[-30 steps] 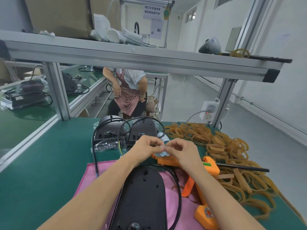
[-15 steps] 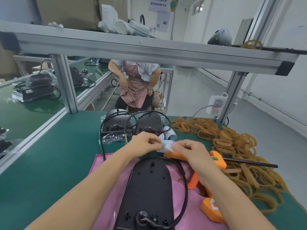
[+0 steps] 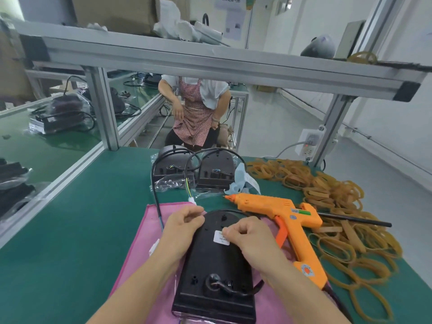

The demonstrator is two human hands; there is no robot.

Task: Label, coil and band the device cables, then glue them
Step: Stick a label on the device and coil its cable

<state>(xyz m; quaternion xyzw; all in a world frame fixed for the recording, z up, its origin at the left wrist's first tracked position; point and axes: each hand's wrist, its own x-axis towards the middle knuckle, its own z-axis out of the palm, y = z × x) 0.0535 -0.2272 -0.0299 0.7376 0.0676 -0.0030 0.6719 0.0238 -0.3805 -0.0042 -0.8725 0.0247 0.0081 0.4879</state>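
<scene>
A black device [image 3: 215, 265] lies face down on a pink cloth [image 3: 140, 249] in front of me. A small white label [image 3: 220, 237] sits on its back. My right hand [image 3: 250, 239] pinches the label's right edge with thumb and forefinger against the housing. My left hand [image 3: 184, 228] hovers at the device's upper left edge with curled fingers, and I see nothing plainly in them. The device's black cable [image 3: 154, 183] arcs up and back, ending in a white connector [image 3: 192, 200]. An orange glue gun [image 3: 280, 213] lies just right of the device.
A heap of tan rubber bands [image 3: 339, 206] and a black rod [image 3: 355, 220] cover the right of the green bench. Two more black devices [image 3: 216, 169] and blue-white backing paper [image 3: 243, 181] lie behind. A person in a checked apron [image 3: 196, 113] stands beyond the aluminium frame [image 3: 102, 108].
Both hands came down from above the glue gun to the device's back. The label they held between them now lies on the housing under my right fingers. My left hand has let go.
</scene>
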